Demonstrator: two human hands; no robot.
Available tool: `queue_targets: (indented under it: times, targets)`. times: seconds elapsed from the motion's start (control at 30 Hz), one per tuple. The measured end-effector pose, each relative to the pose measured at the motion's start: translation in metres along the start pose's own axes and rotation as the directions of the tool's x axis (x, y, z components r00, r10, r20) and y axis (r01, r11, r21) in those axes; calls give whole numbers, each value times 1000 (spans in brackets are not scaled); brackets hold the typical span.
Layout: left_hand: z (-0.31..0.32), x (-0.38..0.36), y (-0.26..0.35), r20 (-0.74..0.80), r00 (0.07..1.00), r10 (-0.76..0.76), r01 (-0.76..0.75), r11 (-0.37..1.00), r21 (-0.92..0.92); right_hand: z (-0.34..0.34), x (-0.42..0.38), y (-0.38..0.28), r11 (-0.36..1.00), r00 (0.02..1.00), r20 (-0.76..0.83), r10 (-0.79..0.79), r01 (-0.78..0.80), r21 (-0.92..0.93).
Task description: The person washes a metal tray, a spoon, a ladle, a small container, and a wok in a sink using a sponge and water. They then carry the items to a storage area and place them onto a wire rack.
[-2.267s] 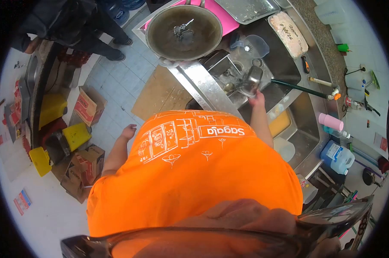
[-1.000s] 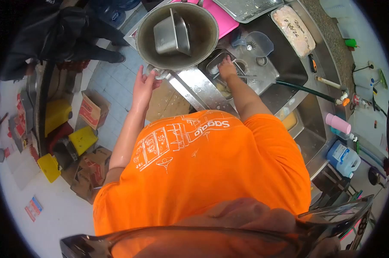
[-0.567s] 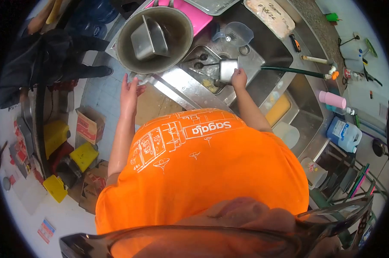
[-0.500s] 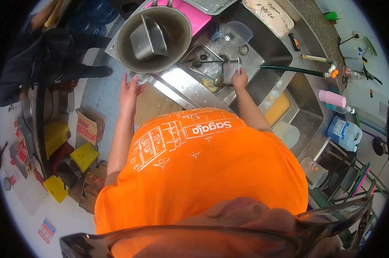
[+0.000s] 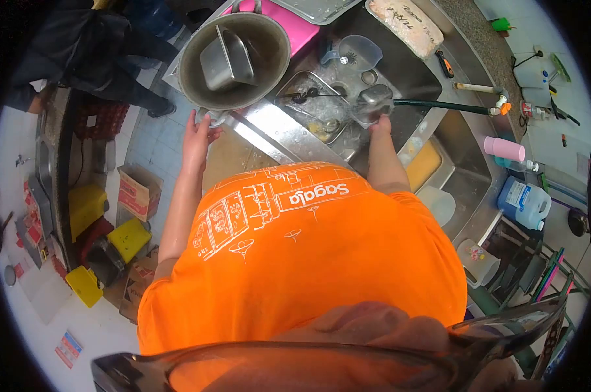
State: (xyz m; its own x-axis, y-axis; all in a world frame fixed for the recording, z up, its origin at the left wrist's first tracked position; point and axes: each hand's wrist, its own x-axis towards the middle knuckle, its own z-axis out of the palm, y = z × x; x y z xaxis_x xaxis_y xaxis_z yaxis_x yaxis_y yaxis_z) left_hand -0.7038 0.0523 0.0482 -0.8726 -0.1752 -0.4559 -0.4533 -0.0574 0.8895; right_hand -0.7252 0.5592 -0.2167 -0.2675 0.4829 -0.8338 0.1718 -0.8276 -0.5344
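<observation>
My left hand [image 5: 199,135] has its fingers loosely curled at the near handle of a large metal pot [image 5: 190,78]. Inside the pot, a rectangular metal pan [image 5: 220,64] leans tilted. On the right, my right hand [image 5: 380,125] grips the near edge of a small metal container [image 5: 374,97], which is held over the sink [image 5: 410,81] near the end of the green hose [image 5: 439,103]. A metal tray [image 5: 340,134] with utensils and food bits lies in the sink, left of that container. Behind it sits a clear plastic jug [image 5: 361,52].
A pink board [image 5: 295,26] lies behind the pot, and a labelled bag [image 5: 410,26] rests beyond the sink. The second basin holds a tray with a yellow layer [image 5: 425,164]. At the far left stands another person [image 5: 80,52]. A blue jug [image 5: 523,201] is at the right.
My right hand has moved slightly right with the small container, which has turned and now sits by the hose end. My left hand stays at the pot handle. The other person has shifted.
</observation>
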Motion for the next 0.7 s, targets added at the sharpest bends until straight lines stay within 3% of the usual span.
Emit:
queue_targets:
  times: [0.1, 0.2, 0.3, 0.4, 0.47, 0.5, 0.53, 0.6, 0.7]
  targets:
    - [1, 0, 3, 5, 1000, -4, 4, 1000, 10, -9, -5, 5, 996, 990, -116, 80, -85, -35]
    - [3, 2, 3, 12, 1000, -25, 25, 1000, -3, -20, -12, 10, 980, 983, -3, 184, -183, -76]
    - [4, 1, 3, 12, 1000, -21, 22, 1000, -11, -28, 4, 19, 990, 990, -53, 131, -133, -40]
    - [4, -1, 4, 29, 999, -25, 25, 1000, -13, -20, 12, 10, 987, 981, 135, 138, -147, 63]
    - [2, 0, 1, 33, 999, -24, 24, 1000, -13, 1, 10, 8, 972, 979, 200, -26, 71, -223]
    - [0, -1, 0, 35, 999, -23, 24, 1000, -12, 10, 3, 8, 918, 964, 249, -97, 184, -353]
    - [-1, -3, 0, 39, 999, -16, 18, 999, -36, 19, -15, 5, 734, 915, 300, -270, 397, -552]
    - [-3, -6, 0, 46, 999, -2, 6, 996, -87, 35, -65, -3, 130, 706, 506, -495, 636, -761]
    - [-6, -10, 2, -26, 1000, -17, 15, 999, -52, 31, -73, -5, -40, 594, 493, -636, 612, -790]
